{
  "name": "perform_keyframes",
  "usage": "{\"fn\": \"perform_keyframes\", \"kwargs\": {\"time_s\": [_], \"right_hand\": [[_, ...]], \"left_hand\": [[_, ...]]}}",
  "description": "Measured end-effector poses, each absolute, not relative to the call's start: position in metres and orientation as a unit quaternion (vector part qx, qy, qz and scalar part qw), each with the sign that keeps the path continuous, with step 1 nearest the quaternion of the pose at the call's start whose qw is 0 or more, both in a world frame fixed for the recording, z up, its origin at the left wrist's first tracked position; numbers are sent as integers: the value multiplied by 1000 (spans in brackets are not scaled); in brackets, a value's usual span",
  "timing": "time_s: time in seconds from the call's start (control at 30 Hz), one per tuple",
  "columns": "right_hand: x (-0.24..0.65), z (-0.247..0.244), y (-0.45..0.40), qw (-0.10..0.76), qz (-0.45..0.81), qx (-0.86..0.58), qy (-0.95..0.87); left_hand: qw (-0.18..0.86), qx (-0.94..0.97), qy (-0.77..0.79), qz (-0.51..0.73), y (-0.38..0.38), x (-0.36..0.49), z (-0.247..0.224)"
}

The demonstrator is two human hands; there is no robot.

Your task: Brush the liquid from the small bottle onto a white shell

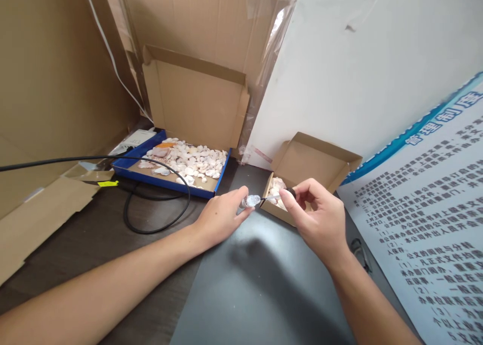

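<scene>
Grey, smooth mat nearest, beneath both forearms, with a soft dark shadow across it; to its left, dark brown wood-grain table. Pinched upright or tilted, cannot tell which, between thumb and finger of the left hand: small clear bottle, above the mat's far part. Closed at the fingertips of the right hand: thin translucent stick with a black end, pointing leftward at the bottle. Too small to tell whether touching it or just apart. Hands near each other, not touching.

Right of the right forearm, dark blurred object, beside a pale blue poster with dark printed characters. Left of the left hand, looped thin black cable, partly over the table; near it, bright yellow tag and flat brown cardboard piece.

Just beyond the hands, small brown cardboard box, lid raised, holding whitish shells. Farther left, larger blue-edged cardboard box, also open, with many white and pinkish shells and one orange piece inside. Behind, white panel on the right, tall brown cardboard partly under clear plastic, and hanging white cord.
</scene>
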State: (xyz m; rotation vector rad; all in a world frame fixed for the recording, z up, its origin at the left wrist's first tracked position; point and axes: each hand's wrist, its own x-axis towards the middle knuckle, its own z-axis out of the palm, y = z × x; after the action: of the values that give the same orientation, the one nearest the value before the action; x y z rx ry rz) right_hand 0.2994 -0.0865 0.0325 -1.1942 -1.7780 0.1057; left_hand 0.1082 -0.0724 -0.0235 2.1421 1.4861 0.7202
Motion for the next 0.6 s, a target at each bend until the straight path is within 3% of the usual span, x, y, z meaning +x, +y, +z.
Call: {"fn": "perform_keyframes", "kwargs": {"time_s": [0.6], "right_hand": [[291,33,-93,426,-11,-413,-805]], "left_hand": [[166,802,528,224,-73,109,-24]]}}
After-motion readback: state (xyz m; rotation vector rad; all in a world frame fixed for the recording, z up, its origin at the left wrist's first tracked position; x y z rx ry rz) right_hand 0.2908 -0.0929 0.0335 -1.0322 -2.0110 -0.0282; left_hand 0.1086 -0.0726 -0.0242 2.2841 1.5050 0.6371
